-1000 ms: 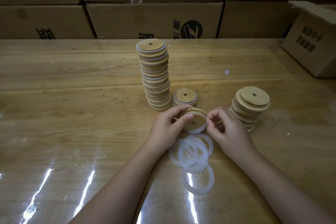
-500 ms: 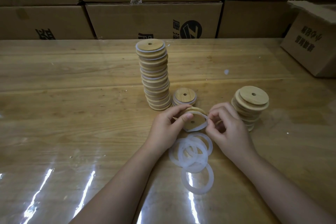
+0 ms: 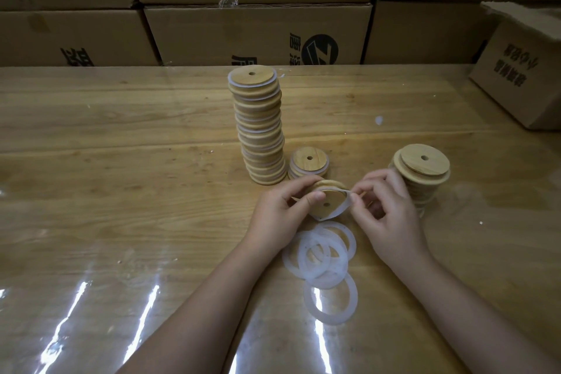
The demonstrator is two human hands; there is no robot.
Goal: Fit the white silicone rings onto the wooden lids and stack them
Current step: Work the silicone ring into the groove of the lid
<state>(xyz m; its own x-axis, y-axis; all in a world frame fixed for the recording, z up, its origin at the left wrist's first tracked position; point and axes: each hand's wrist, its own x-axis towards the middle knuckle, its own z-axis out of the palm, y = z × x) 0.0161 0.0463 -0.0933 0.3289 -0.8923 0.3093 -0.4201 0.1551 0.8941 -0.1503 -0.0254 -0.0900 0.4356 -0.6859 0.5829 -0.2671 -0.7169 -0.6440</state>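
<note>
Lid in work: wooden lid (image 3: 326, 202), held just above the table (image 3: 121, 161) between both hands, near face tilted toward the camera, small centre hole visible.
Ring in work: silicone ring (image 3: 341, 206), seated along the lid's lower right edge, lifted clear of the rim at the upper right.
Left hand (image 3: 279, 212): thumb pressed on the lid's face, other fingers curled behind its far edge; a firm pinch on the lid itself.
Right hand (image 3: 385, 222): thumb and forefinger pressed together on the free stretch of the ring at the lid's right edge; remaining fingers loosely curled.
Handling, lid: judged light, stiff and smooth; best gripped across face and back, as here, leaving the rim bare for the ring.
Handling, ring: judged thin, soft and stretchy, likely to snap back or twist; best taken by a small pinch at the unseated part and walked round the rim.
Loose rings (image 3: 321, 255): overlapping heap lying flat on the table just below the hands, one ring lying partly out at the near side.
Tall stack (image 3: 258, 127): lids with white edges showing between them, leaning slightly; judged the finished pile, to be loaded gently.
Short stack (image 3: 309, 162): just right of the tall stack's foot, white edges also showing.
Right stack (image 3: 420, 173): lids beside the right hand; no clear white edges seen, so judged still unfitted.
Background: cardboard boxes (image 3: 258, 33) along the table's far edge.
</note>
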